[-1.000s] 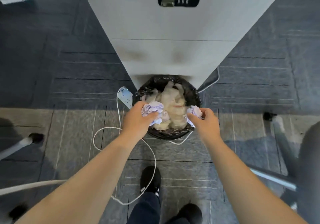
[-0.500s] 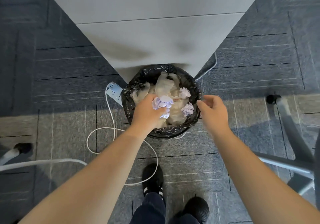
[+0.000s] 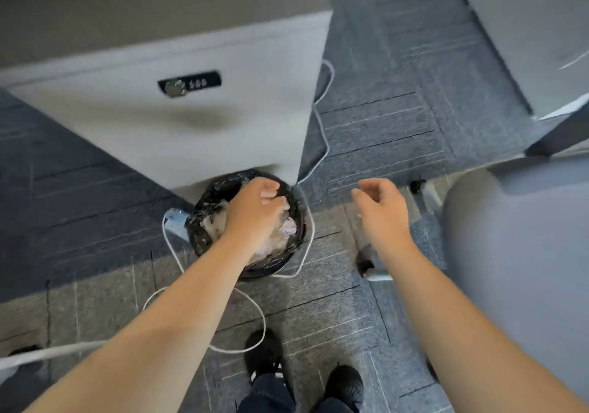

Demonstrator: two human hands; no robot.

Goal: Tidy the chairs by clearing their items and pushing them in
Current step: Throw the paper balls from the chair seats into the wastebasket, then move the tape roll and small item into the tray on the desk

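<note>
Two hands noted: left hand (image 3: 255,211) is held loosely curled over the lined bin (image 3: 204,221), nothing visibly gripped; right hand (image 3: 381,208) is half open, empty, clear of it. Crumpled paper (image 3: 288,226), gripped a second ago, now lies binned. Disposal judged done; the chair (image 3: 516,253) at right is to be pushed in next.
</note>
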